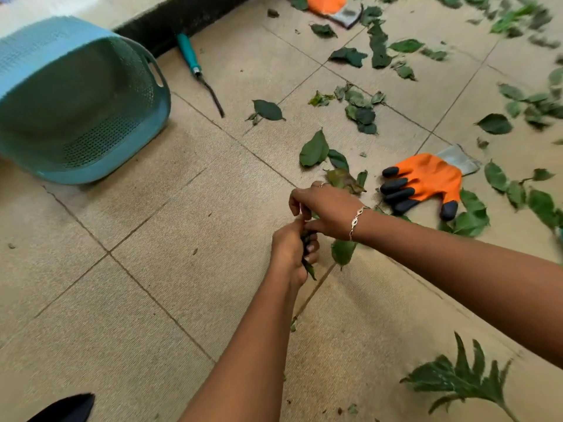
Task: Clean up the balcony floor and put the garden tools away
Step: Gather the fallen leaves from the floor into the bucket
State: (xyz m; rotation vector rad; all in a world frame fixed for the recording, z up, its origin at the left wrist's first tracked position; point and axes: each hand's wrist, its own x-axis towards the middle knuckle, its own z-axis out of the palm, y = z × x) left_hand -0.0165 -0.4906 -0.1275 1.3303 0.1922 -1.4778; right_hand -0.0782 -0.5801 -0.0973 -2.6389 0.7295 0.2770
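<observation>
— What's on the left?
— A blue basket tipped on its side on the tiled floor, its opening facing us. Just right of it, farther off by the dark wall base, lies a hand tool with a teal handle, apart from the basket.
— And the hands?
— In the middle, touching each other. The left hand is a tight fist round a bunch of leaves, with leaf tips poking out below. The right hand, with a bracelet on its wrist, curls its fingers down onto the top of that bunch. It seems to pinch it, though blur makes that hard to confirm.
— Farther right?
— An orange glove with dark fingertips lies flat just right of the hands. Loose leaves are scattered around it and beyond. A second glove sits at the far edge, and a jagged leaf lies near right.
</observation>
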